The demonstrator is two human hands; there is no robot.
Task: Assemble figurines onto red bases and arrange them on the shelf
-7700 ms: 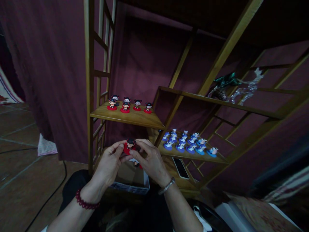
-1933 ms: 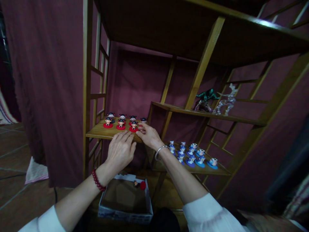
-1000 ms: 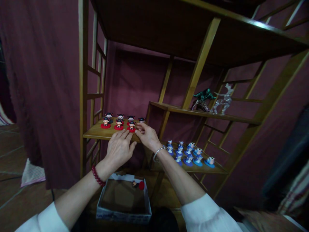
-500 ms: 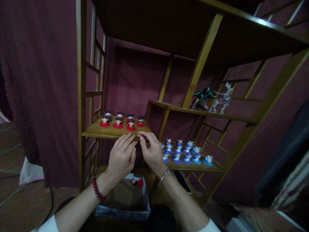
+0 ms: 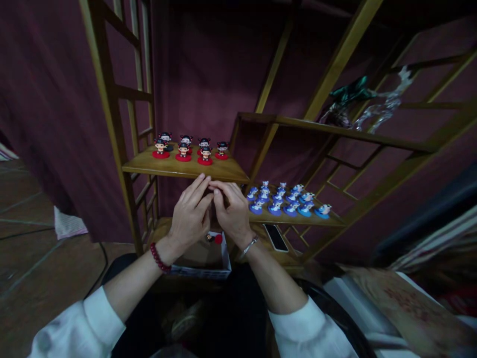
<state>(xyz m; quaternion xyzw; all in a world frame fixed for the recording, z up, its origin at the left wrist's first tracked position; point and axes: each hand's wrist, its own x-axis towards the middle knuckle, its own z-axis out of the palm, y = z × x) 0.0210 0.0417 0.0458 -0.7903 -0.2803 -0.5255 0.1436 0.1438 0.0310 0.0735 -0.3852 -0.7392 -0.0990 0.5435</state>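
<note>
Both my hands meet at the fingertips just below the front edge of the upper left shelf [image 5: 179,170]. My left hand [image 5: 191,214] has its fingers bent together, with a red bead bracelet at the wrist. My right hand [image 5: 233,211] is closed too, thumb against fingers, with a silver bracelet. Whatever may be between them is hidden. On the shelf above stand several black-haired figurines [image 5: 184,151], most on red bases. Beneath my hands is an open box [image 5: 226,256], with a small figurine [image 5: 209,237] and a red disc [image 5: 218,239] at its far side.
Several blue and white figurines [image 5: 277,203] stand in rows on the lower right shelf. A phone [image 5: 276,237] lies below them. Higher up are a clear deer ornament [image 5: 385,107] and a green ornament [image 5: 350,94]. Wooden uprights [image 5: 106,114] frame the shelves.
The view has tilted downward, so the shelves appear higher and my sleeves and lap show. My hands have drawn slightly closer together and sit a little farther from the figurines.
</note>
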